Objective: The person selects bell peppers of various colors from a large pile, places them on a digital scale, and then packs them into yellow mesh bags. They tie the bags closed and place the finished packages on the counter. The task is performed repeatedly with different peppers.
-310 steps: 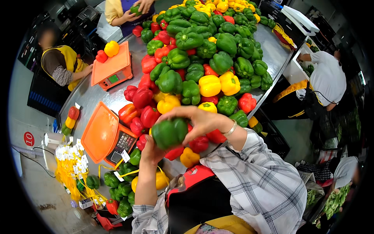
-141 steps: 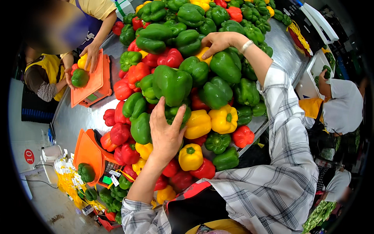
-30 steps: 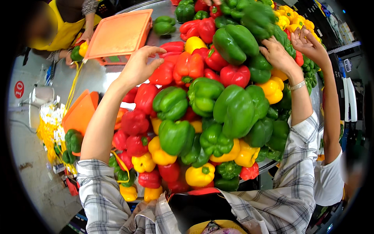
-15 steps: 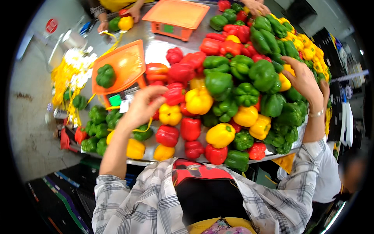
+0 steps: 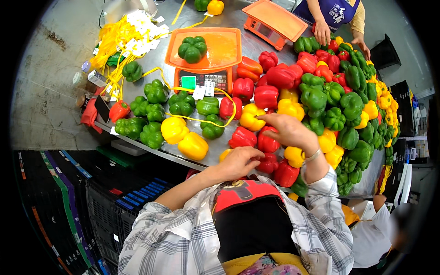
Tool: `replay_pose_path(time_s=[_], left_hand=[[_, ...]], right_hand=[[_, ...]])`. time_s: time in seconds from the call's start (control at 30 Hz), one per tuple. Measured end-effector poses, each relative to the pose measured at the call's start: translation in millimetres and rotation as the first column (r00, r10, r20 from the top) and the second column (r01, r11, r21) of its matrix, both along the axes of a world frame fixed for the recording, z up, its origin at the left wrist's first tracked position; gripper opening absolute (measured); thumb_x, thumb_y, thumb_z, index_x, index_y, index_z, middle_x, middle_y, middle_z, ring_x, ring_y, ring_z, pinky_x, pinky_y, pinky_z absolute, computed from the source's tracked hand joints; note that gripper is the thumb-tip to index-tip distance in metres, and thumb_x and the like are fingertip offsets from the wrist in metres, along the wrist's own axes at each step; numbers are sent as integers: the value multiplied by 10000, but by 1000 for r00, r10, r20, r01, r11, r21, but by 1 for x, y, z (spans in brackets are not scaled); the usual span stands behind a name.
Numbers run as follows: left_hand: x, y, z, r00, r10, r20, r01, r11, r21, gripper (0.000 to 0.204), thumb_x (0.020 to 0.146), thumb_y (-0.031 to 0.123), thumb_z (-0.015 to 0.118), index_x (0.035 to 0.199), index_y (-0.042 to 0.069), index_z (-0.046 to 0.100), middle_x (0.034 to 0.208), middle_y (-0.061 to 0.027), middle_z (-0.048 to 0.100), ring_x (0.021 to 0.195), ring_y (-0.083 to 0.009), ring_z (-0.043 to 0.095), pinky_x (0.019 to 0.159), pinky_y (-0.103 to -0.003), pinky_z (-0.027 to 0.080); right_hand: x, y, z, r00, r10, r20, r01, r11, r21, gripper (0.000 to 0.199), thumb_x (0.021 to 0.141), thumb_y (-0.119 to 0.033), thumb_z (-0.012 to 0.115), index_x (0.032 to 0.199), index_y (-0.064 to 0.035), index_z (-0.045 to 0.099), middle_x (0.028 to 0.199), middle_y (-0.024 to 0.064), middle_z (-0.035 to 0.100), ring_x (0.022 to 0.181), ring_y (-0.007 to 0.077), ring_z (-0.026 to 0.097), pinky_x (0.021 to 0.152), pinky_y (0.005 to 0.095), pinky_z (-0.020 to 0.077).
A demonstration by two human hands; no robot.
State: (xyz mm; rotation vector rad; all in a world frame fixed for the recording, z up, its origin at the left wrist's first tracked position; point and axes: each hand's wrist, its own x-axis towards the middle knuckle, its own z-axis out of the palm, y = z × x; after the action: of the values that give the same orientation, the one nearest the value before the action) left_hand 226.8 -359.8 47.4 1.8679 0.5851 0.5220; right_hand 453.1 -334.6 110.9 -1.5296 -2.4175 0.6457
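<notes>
Two orange scales (image 5: 205, 50), one bearing one green pepper (image 5: 193, 48).

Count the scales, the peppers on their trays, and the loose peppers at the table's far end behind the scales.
Orange scales: 2, near scale, far scale
Peppers on trays: 1, green pepper on the near tray
Loose peppers at the far end: 2, far green pepper, far yellow pepper
Total: 5

A scale (image 5: 204, 52) stands at the back of the surface (image 5: 256, 46) with one pepper (image 5: 192, 48) on its tray. A second scale (image 5: 275, 20) stands behind and to its right. Loose peppers lie before the first scale; a heaped pile (image 5: 348, 110) fills the right side.
</notes>
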Motion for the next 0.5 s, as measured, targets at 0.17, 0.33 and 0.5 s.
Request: replay_pose_path(time_s=[0.17,0.33,0.5], left_hand=[[-56,71,2,969,248,-22,-244,965,100,240,885,61,650,1122,31,679,1008,-106,716,927,-199,682,839,-333,535],[-136,181,14,828,556,-71,-552,831,70,310,912,32,648,1220,7,631,1054,-97,701,940,-127,653,840,-276,534],[-142,283,28,750,660,-44,-602,708,370,658,836,179,771,1408,49,473,1249,-163,598,1135,-251,595,940,-366,503]], right_hand=[[-43,-6,-10,988,-150,-37,150,989,-14,379,833,-158,687,1196,-79,613,991,161,677,910,355,651,771,447,526],[-52,-32,-26,917,-368,-155,374,928,9,308,857,-112,687,1150,-31,637,994,164,690,899,352,663,782,406,530],[-67,-48,-38,839,-498,-219,506,862,-23,194,862,-116,646,1040,-43,672,918,160,680,835,356,658,713,434,527]])
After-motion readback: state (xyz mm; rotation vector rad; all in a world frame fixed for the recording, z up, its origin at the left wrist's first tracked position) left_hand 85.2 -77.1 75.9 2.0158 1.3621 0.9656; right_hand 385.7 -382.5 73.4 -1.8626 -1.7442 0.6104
